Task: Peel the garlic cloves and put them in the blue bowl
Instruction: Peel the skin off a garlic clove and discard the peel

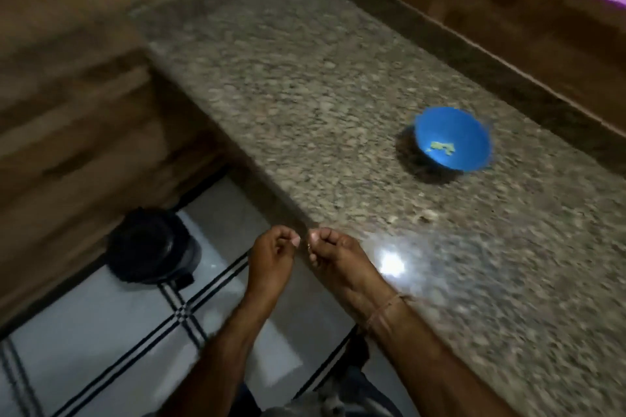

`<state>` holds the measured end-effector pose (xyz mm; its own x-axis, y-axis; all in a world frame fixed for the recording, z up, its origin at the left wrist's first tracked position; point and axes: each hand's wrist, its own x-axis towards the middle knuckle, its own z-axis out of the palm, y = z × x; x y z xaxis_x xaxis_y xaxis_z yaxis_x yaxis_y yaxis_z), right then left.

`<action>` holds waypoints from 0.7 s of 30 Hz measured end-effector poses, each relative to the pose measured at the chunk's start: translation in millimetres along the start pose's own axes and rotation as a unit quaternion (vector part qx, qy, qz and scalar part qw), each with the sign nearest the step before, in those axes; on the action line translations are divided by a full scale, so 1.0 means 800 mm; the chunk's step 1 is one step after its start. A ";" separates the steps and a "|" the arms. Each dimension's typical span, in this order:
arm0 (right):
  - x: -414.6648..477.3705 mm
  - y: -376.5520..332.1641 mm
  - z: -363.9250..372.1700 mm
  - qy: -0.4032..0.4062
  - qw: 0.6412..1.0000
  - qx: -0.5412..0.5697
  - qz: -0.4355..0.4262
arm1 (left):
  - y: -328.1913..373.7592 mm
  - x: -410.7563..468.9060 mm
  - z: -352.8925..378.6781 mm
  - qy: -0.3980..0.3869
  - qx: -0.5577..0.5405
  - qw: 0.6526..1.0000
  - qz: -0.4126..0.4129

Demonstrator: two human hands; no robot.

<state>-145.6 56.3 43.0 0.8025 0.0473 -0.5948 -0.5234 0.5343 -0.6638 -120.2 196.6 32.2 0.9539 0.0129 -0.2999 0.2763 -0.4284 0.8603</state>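
Head view: one round black bin [152, 245] stands on the white tiled floor [101, 332] at lower left, beside the speckled granite counter [288, 95]. One blue plastic bowl [454, 125] sits right of centre with bare counter all round. It holds pale garlic pieces [440, 146], too blurred to count. At lower centre, over the counter's edge, the left hand [271, 257] and right hand [338, 257] curl fingertip to fingertip. Whether they pinch anything, I cannot tell.

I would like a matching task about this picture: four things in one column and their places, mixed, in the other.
Things:
1. bowl
2. bin
3. thread
4. pale pieces

Places:
a. on the floor
b. in the bowl
c. on the counter
d. round the right wrist

Pairs: 1-c, 2-a, 3-d, 4-b
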 end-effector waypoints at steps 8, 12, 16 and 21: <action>0.095 0.156 0.270 -0.058 0.989 -0.120 0.065 | -0.171 0.014 -0.278 0.140 -0.055 0.986 -0.069; 0.134 0.219 0.361 -0.082 0.983 -0.138 0.088 | -0.232 0.026 -0.374 0.167 -0.071 0.973 -0.143; 0.171 0.257 0.413 -0.079 0.976 -0.164 0.117 | -0.271 0.054 -0.435 0.181 -0.067 0.966 -0.170; 0.246 0.297 0.444 -0.072 0.963 -0.192 0.173 | -0.310 0.103 -0.481 0.189 -0.087 0.954 -0.216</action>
<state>-10.4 492.5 -70.4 0.5776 0.2986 -0.7597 -0.8121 0.1157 -0.5719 -65.1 651.3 -47.2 0.7114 0.4928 -0.5011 0.6380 -0.1539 0.7545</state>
